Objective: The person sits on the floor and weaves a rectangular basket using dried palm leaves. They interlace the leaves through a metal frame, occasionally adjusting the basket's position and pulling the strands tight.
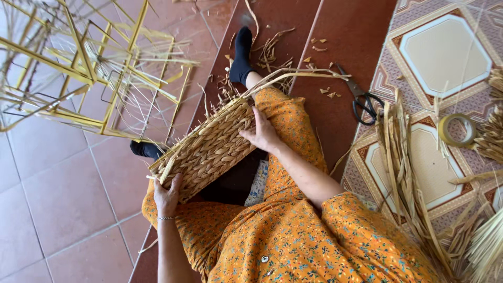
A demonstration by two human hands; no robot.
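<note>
The basket (209, 149) lay tilted across the person's lap, its woven side facing up and its long axis running from the lower left, near the left knee, up to the right toward the outstretched leg. Loose strand ends bristled along its upper edge, and a few long strands (298, 76) arched off its far right end over the floor.

The left hand (167, 195) gripped the basket's near, lower-left corner, fingers curled over the edge and closed on it. The right hand (263, 133) rested at the opposite, upper-right end, fingers spread and pressed flat against the weave and rim; whether they pinched a strand could not be told. So the basket lay between the two hands, each at one end of its length, with the unfinished bristling edge nearer the right hand.

Both feet in black socks (241, 55) reached out on the red tiles (68, 199). Trimmed scraps (272, 52) littered the floor beyond the basket. A yellow wire frame (89, 68) with strands threaded through it stood to the left, well apart from the hands. To the right, scissors (361, 97) lay at the edge of a patterned mat (445, 52), with a roll of tape (457, 131) farther right and a bundle of dried reeds (403, 173) near the right elbow.
</note>
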